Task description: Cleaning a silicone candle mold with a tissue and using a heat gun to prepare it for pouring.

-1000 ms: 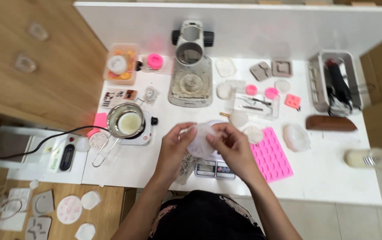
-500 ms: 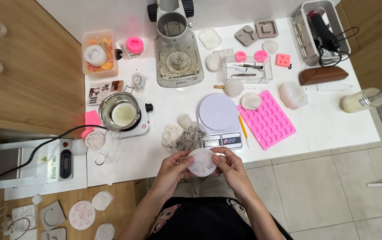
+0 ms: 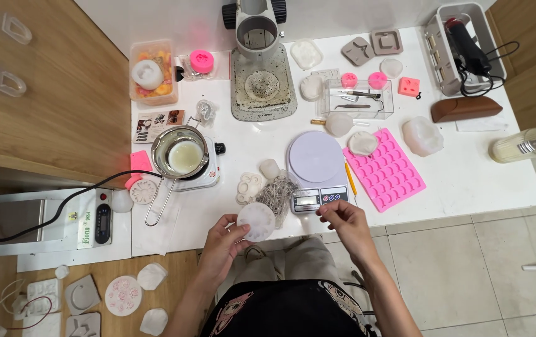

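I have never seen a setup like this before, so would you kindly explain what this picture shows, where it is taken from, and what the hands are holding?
There is no machine here: a person works with two bare hands, and the one picture comes from a camera worn on their head, looking down. The left hand holds a round white mould at the front edge of the white table. The right hand is beside the kitchen scale; I cannot tell whether it grips anything. On the table lie a small pot of pale liquid on a hot plate, a pink tray mould, a heap of metal pins, a clear box of tools, and several other white and pink moulds. More moulds lie on the wooden surface at lower left.
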